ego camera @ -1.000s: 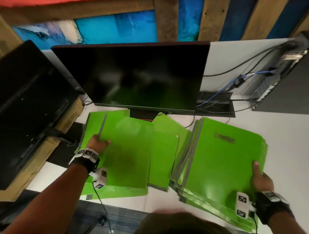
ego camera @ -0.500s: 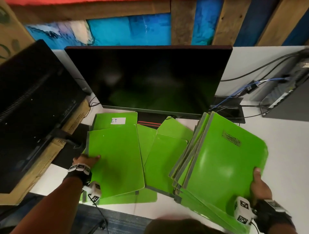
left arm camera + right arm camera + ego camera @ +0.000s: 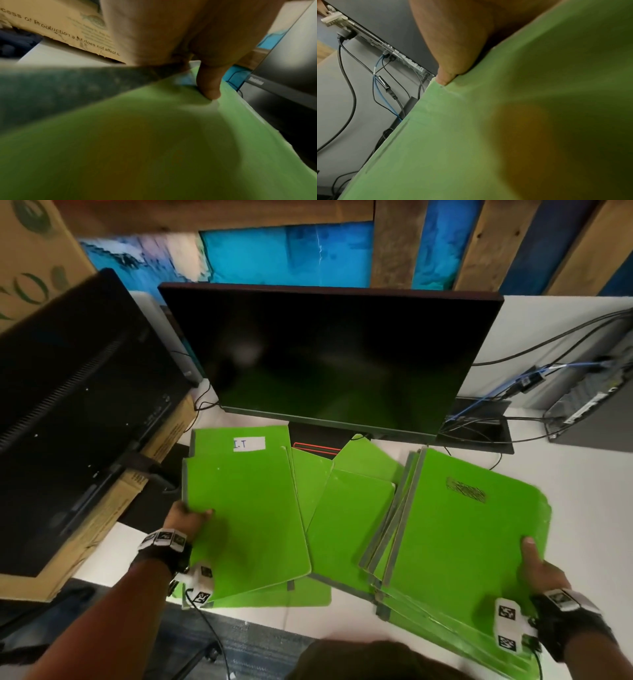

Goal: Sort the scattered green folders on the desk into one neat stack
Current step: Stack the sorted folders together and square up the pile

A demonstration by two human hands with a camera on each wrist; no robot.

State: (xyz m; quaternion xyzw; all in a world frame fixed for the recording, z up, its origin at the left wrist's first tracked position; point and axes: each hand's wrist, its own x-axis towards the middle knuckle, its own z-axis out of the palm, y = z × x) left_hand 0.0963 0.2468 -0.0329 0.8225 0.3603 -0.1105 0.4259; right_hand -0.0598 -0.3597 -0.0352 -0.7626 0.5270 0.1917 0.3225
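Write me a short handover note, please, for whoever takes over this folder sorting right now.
Left hand: grips the left edge of the top left folder, thumb on its cover.
Right hand: holds the right pile at its near right corner, thumb on top.
Done: several folders gathered in that pile, still fanned out.
Left: the labelled folder, the middle folders and those under the left one lie loose on the desk; add them all, then square the edges.
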